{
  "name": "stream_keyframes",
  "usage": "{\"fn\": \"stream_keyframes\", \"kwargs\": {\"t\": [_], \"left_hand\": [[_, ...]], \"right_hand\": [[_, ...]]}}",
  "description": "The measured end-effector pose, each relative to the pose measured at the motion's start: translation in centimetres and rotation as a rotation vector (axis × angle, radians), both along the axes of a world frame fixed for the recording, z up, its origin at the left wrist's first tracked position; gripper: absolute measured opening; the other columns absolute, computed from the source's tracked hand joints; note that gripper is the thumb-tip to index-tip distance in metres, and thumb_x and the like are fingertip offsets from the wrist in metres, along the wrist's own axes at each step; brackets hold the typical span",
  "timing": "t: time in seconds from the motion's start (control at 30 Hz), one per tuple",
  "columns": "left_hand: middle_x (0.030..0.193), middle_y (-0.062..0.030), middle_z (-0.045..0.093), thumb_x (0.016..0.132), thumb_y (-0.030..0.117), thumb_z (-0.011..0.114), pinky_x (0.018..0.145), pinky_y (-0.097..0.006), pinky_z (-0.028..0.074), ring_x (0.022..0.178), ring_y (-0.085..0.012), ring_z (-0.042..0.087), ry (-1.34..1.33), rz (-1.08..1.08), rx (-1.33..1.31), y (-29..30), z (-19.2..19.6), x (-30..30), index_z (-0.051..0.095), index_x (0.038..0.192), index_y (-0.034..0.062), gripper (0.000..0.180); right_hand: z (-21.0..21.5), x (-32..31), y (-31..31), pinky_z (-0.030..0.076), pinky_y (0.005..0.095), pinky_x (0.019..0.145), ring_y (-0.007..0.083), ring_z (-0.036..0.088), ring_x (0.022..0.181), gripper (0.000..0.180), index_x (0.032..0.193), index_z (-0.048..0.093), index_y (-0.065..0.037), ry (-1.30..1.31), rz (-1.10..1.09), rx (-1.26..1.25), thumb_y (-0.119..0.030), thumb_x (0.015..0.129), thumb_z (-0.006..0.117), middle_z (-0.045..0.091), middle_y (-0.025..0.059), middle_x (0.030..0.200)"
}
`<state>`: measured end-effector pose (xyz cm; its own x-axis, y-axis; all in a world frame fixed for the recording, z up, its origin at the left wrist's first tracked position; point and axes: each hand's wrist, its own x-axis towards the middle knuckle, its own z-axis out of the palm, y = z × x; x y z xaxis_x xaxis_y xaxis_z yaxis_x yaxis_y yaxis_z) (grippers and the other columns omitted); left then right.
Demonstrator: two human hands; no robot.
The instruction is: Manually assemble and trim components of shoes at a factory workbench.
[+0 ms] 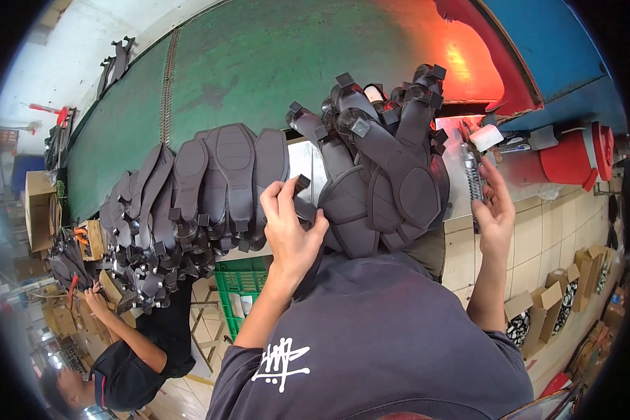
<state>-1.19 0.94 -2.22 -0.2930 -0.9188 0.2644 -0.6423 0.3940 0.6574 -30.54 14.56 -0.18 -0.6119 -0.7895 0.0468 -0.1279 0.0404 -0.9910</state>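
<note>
Head view: the left hand (pixel 292 227) is working at mid-frame, thumb and forefinger curling in and grasping a dark strap piece (pixel 303 184) with a black square end; much of this piece is being hidden by the hand. The right hand (pixel 495 199) is reaching in right of centre, its thumb overlapping a ribbed metallic tool (pixel 472 175), fingers half extended; cannot tell whether it is gripping or only touching. A white-headed object (pixel 486 138) is lying just above those fingertips.

Between the hands, a heap of dark grey padded straps (pixel 416 192) is lying, black square ends pointing mostly upward. A row of similar padded straps (pixel 232 150) is overlapping left of centre, along the near edge of a green belt (pixel 287 49). Orange-red light is glowing at upper right; a red container (pixel 574 157) is standing at the right. A green crate (pixel 241 280) is sitting below the row. At lower left, a co-worker (pixel 129 371) is bending over dark pieces.
</note>
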Motion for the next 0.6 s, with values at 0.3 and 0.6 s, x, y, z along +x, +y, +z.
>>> {"fn": "stream_keyframes", "kwargs": {"t": [0.3, 0.6], "left_hand": [[0.11, -0.0148, 0.063, 0.065, 0.016, 0.086, 0.085, -0.033, 0.051, 0.099, -0.0252, 0.063, 0.289, -0.057, 0.271, -2.5, 0.3, 2.1, 0.051, 0.126, -0.0089, 0.074], [0.113, -0.0064, 0.061, 0.068, 0.012, 0.084, 0.095, -0.027, 0.043, 0.106, -0.0142, 0.056, 0.538, -0.318, 0.82, -1.5, 3.2, 6.9, 0.053, 0.129, -0.0028, 0.07]], "right_hand": [[2.0, 5.8, -2.8, 0.042, 0.0206, 0.071, 0.0066, 0.049, 0.08, 0.048, 0.139, 0.046, 0.001, -0.425, 0.35, -0.003, -0.021, 0.098, 0.058, 0.057, 0.0017, 0.092], [1.9, 10.9, -5.9, 0.048, 0.0234, 0.063, 0.0074, 0.056, 0.074, 0.036, 0.127, 0.048, -0.004, -0.532, 0.705, 0.14, -0.006, 0.093, 0.061, 0.057, 0.0027, 0.089]]}}
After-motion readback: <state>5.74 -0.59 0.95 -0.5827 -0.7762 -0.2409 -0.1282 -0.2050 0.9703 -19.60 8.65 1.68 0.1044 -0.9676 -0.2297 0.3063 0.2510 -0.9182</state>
